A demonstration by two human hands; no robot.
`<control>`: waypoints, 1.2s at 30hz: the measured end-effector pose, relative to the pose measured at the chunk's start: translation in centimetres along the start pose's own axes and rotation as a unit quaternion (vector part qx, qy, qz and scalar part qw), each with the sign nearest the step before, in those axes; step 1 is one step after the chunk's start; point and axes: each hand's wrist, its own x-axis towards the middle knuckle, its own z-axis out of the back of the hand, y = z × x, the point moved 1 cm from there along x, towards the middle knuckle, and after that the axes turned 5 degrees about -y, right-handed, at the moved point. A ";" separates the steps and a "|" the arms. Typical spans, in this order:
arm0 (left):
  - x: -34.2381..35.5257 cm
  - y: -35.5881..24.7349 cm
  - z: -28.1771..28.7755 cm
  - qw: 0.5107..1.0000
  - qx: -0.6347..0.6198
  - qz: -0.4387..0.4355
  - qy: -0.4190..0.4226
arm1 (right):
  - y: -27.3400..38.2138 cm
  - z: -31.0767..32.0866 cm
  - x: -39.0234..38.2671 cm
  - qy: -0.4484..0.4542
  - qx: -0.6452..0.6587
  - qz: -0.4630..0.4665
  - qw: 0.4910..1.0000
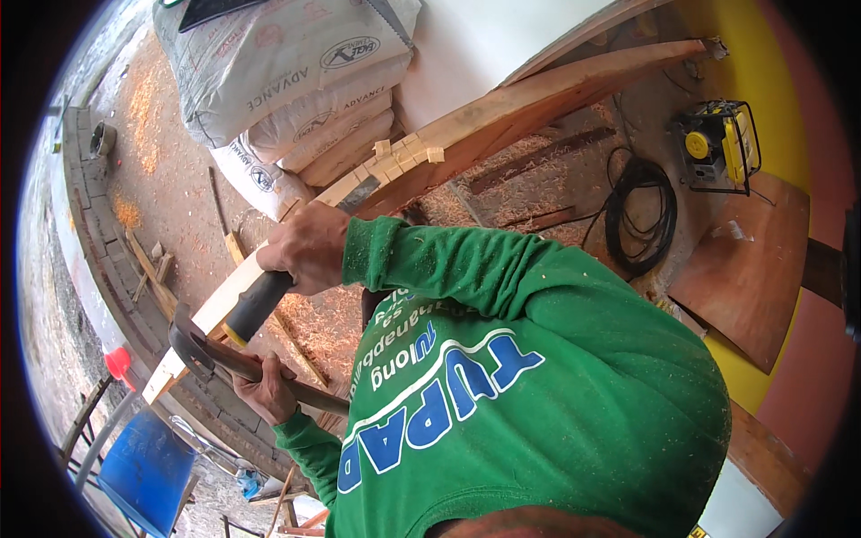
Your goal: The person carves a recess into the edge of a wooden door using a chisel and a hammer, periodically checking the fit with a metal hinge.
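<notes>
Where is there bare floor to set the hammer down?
Bare reddish floor lies between the stacked grey sacks and the brick edging. It is crowded by the long pale wooden plank, black cable coil and yellow machine.

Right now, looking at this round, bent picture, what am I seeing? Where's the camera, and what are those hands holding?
There is no machine here. A person wears a wide camera on the head, looking down, so edges bend and their own green shirt fills the lower part. The right hand grips a black and yellow handle. The left hand is closed around a curved metal bar. Whether these two belong to one tool I cannot tell. Beneath them runs a long plank, over ground strewn with sawdust. Further off are stacked sacks, a cable coil, a yellow machine and a blue chair.
</notes>
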 end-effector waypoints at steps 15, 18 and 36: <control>-1.2 -2.8 -0.6 0.999 0.028 0.004 0.024 | -3.0 -0.6 2.2 -0.075 -0.045 -0.070 0.994; 0.3 -4.4 -0.5 1.000 -0.009 -0.013 0.021 | -3.4 -0.9 2.8 -0.080 -0.051 -0.095 0.991; 3.3 -4.0 -2.8 0.989 0.077 -0.003 0.129 | -4.1 -1.0 1.7 0.003 -0.087 -0.117 0.989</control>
